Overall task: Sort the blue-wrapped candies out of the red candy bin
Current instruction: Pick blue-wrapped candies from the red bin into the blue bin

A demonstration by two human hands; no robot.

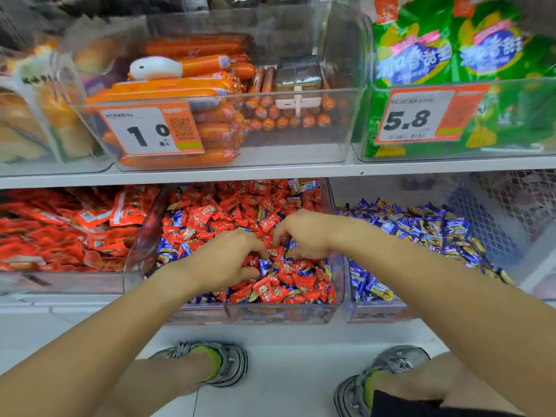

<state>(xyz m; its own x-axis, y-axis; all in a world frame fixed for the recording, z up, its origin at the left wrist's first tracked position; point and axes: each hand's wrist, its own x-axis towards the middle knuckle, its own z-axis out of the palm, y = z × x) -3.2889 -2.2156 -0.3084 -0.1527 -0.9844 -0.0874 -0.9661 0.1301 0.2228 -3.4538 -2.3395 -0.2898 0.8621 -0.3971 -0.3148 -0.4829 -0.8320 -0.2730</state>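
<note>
Head view: both hands dig in the red candy bin (338,266). Left hand (222,263) and right hand (304,233) have curled fingers buried among wrappers; whether either holds a piece cannot be told. Sorting appears far from finished: many blue-wrapped candies (266,265), small, crinkled and glossy, remain scattered among red candies (288,278).

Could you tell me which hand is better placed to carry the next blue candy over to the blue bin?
Probably the right hand: it is nearer the blue candy bin, beside the red candy bin.
</note>
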